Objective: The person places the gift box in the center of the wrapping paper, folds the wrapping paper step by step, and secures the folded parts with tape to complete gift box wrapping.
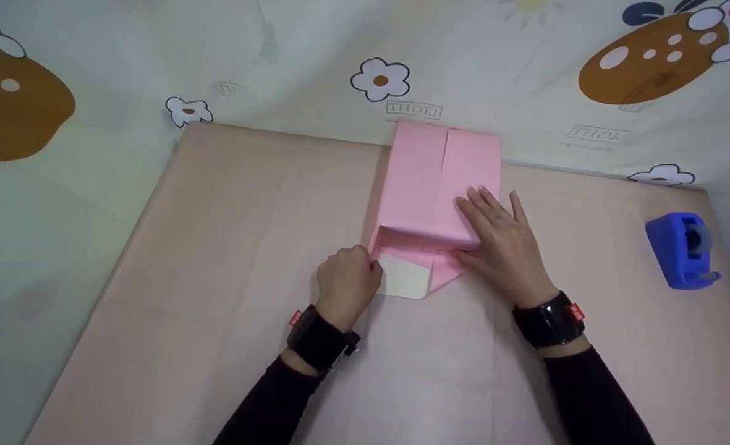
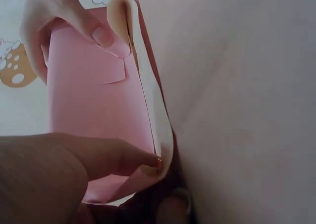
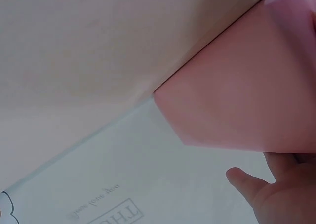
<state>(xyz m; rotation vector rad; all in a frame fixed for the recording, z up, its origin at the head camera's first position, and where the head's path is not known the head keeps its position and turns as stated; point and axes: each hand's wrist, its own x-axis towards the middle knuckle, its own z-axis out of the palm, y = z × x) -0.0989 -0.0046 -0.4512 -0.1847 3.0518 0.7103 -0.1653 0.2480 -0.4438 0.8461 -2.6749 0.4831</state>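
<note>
A pink paper package (image 1: 420, 179), box-shaped with a lengthwise seam on top, lies on the table, its near end made of folded flaps. My left hand (image 1: 346, 284) has curled fingers and pinches the paper at that end's left corner. A pale flap (image 1: 405, 279) shows the paper's light inner side and sticks out toward me. Flat on the package's top right rest the straight fingers of my right hand (image 1: 507, 253), its thumb against the right end fold. In the left wrist view, a finger reaches into the corner fold (image 2: 160, 162); other fingers below are dark and partly hidden.
A blue tape dispenser (image 1: 680, 253) stands near the table's right edge. The table (image 1: 229, 247) has a pale pinkish cover. Behind it hangs a whitish printed sheet (image 1: 303, 68) with flowers and brown spotted shapes; the package's far end reaches the table's back edge.
</note>
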